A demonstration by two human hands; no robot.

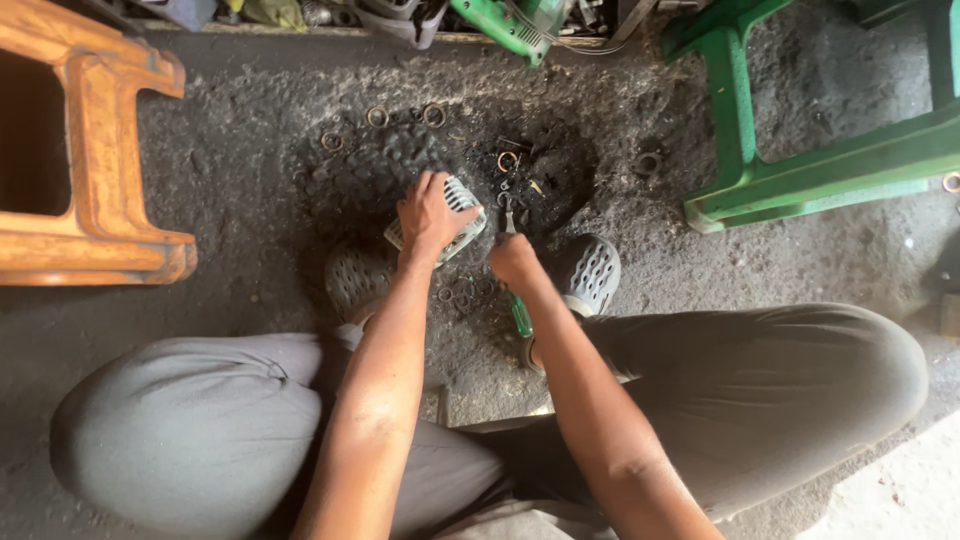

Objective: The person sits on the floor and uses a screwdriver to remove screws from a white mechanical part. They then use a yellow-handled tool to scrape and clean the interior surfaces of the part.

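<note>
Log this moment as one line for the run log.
left hand: grips slotted metal housing | right hand: holds green-handled tool | floor: scattered rings

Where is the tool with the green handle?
In the head view, the green-handled tool is in the right hand, near the middle of the picture, beside the slotted metal housing held by the left hand, between the person's feet.

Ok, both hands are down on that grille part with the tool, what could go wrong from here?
The left hand only steadies the slotted casing on rough ground, so it may rock or skid. The right hand works a green-handled tool toward the left fingers; a slip could jab them. Loose rings lie scattered in dark grit and could get lost.
</note>
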